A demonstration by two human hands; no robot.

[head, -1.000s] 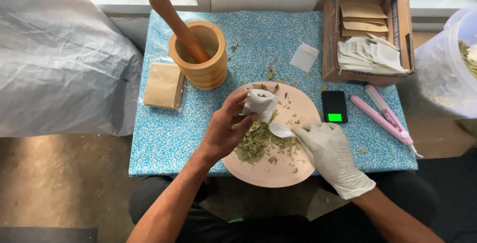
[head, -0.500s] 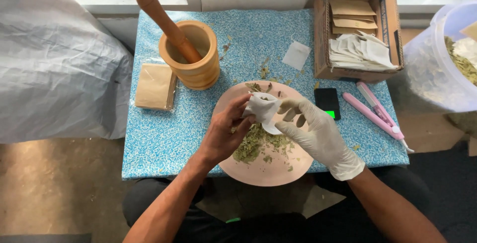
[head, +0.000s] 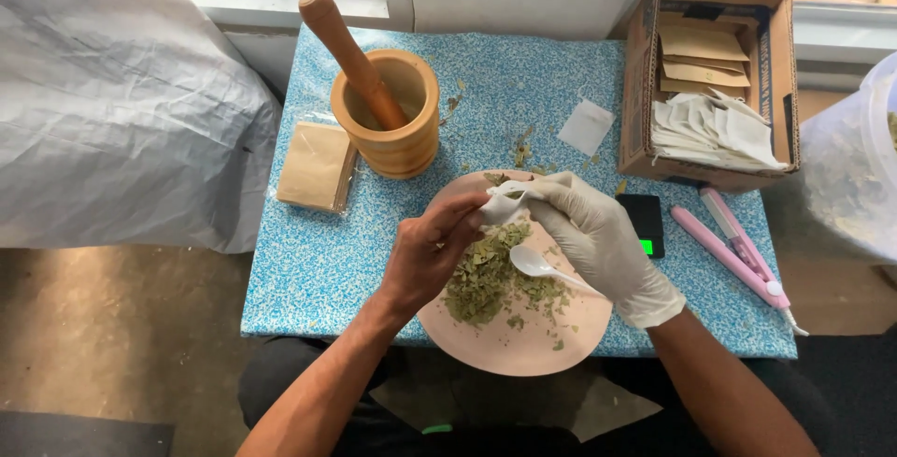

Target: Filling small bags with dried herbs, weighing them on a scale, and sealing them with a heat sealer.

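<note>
A big white bag sits far to the left, beside the blue speckled table. On the table lies a flat pack of brown paper, and just beside it stands a wooden bowl with a wooden stick leaning in it. Next comes the bare left hand, with its fingers pinched shut on a small white bag. The little bag is held up over the pink plate, which has a heap of dry green leaves on it. The right hand wears a white glove. Its fingertips pinch the same little bag, and a white spoon is tucked under its fingers. Near this hand is a small black scale with a green light, then a pink tool. A cardboard box with papers stands behind.
</note>
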